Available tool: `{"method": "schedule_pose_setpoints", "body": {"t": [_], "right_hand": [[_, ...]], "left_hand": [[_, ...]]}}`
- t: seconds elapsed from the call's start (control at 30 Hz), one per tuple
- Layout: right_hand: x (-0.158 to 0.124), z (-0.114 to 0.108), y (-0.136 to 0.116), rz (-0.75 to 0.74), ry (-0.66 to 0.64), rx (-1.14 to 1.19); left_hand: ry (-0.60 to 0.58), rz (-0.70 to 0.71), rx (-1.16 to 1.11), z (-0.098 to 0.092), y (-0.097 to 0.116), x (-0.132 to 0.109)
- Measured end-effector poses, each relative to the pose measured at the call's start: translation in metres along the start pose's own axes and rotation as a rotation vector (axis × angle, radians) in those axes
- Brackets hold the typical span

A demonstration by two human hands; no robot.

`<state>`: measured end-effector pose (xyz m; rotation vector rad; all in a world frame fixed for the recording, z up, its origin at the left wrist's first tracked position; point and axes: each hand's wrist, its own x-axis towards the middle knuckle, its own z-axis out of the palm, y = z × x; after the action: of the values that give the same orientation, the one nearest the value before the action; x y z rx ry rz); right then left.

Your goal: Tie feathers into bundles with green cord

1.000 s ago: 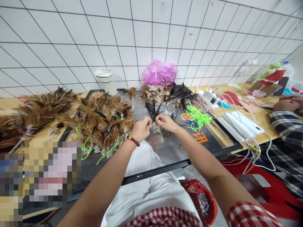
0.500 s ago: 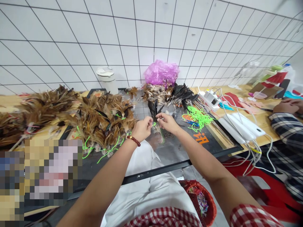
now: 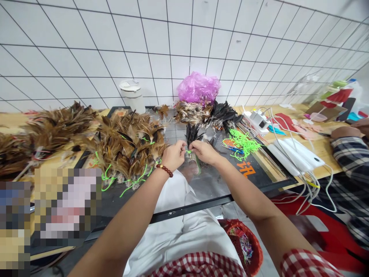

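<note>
A small bunch of black feathers (image 3: 192, 133) stands up between my hands at the middle of the dark glass-topped table (image 3: 210, 181). Bright green cord (image 3: 188, 152) is wound around the base of the bunch. My left hand (image 3: 175, 154) is closed at the left of the base, fingertips pinched on the cord. On the other side, my right hand (image 3: 204, 152) is closed too, thumb and fingers pinching at the cord. The cord ends inside both hands are hidden by the fingers.
Brown feather bunches with green ties (image 3: 129, 142) lie left. Behind are a white cup (image 3: 133, 96), a pink plastic bag (image 3: 198, 87) and black feathers (image 3: 223, 113). Green cords (image 3: 243, 142) and a white power bank (image 3: 300, 154) lie right, near another person's plaid sleeve (image 3: 350, 154).
My right hand's fingers, spread a little before, have closed in at the base of the black feathers. My left hand stays at nearly the same place. The view has shifted slightly.
</note>
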<state>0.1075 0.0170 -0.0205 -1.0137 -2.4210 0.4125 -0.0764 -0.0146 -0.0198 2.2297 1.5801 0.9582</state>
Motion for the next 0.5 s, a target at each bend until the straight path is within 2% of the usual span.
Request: {"method": "schedule_pose_setpoints", "body": {"t": [0.17,0.3,0.4,0.5], "right_hand": [[-0.001,-0.002,0.000,-0.007,0.064,0.013],[-0.003,-0.003,-0.004,-0.037,0.132,0.054],[-0.004,0.000,-0.010,-0.068,0.158,0.057],[-0.002,0.005,-0.017,0.032,0.207,0.038]], "left_hand": [[-0.007,-0.007,0.005,-0.001,0.001,0.000],[0.051,0.006,-0.045,0.000,0.000,0.000],[0.080,-0.011,-0.258,0.005,0.000,0.002],[0.107,-0.119,-0.583,0.008,0.000,0.006]]}}
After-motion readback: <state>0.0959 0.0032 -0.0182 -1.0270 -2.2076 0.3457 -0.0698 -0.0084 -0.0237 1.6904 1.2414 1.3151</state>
